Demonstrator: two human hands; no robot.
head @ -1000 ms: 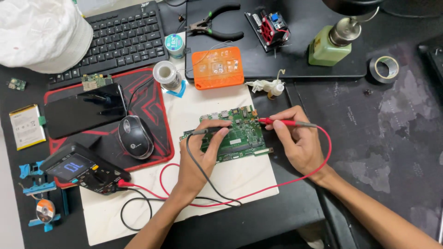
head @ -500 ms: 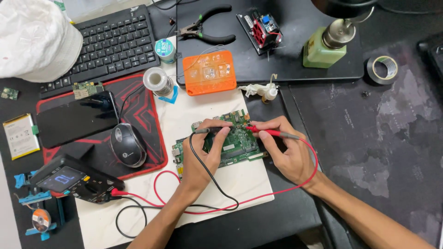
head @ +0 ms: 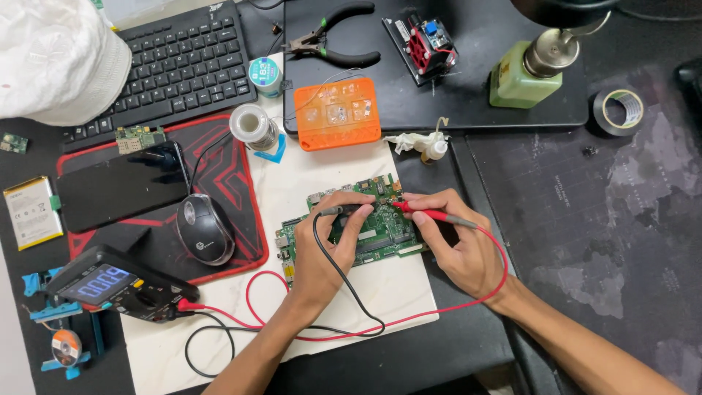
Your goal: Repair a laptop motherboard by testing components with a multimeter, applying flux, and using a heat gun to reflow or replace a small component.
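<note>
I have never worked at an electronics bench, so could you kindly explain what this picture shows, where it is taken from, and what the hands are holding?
The picture comes from a camera worn on the person's head, looking down at a work desk. There is no machine, only two bare hands. The left hand holds a black probe and the right hand a red probe; both tips rest on a green circuit board lying on a white mat. Red and black leads run from the probes to a black meter with a lit screen at the lower left. Around them lie a mouse, a keyboard, an orange box, pliers, a green pump bottle and a roll of tape.
</note>
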